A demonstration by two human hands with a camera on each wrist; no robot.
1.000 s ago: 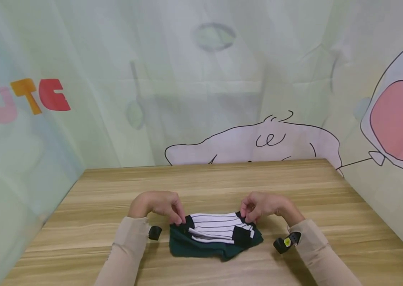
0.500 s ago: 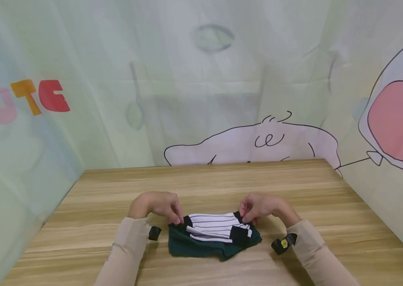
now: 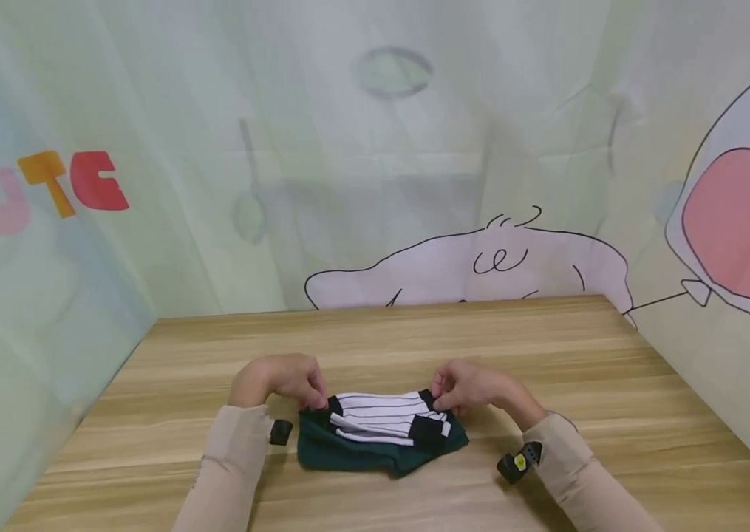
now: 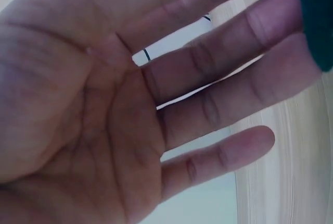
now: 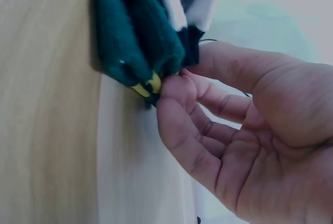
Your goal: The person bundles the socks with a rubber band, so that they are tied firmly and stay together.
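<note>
A white sock with black stripes (image 3: 377, 417) lies on top of a dark green sock (image 3: 348, 454) on the wooden table (image 3: 414, 332). My left hand (image 3: 317, 403) pinches the left end of the pile. In the left wrist view the left hand (image 4: 281, 5) shows its palm, with its fingers reaching to the green sock (image 4: 317, 21). My right hand (image 3: 440, 403) pinches the right end. In the right wrist view the right hand (image 5: 169, 86) has its fingertips on a yellow-marked edge of the green sock (image 5: 130, 31), below the striped sock (image 5: 192, 5).
Small black cameras are strapped at my left wrist (image 3: 280, 431) and right wrist (image 3: 517, 462). A pale printed cloth backdrop (image 3: 375, 185) closes in the table at the back and on both sides. Bare wood surrounds the socks.
Both hands have moved a little to the left with the socks in their grip. The striped sock looks slightly more bunched between them.
</note>
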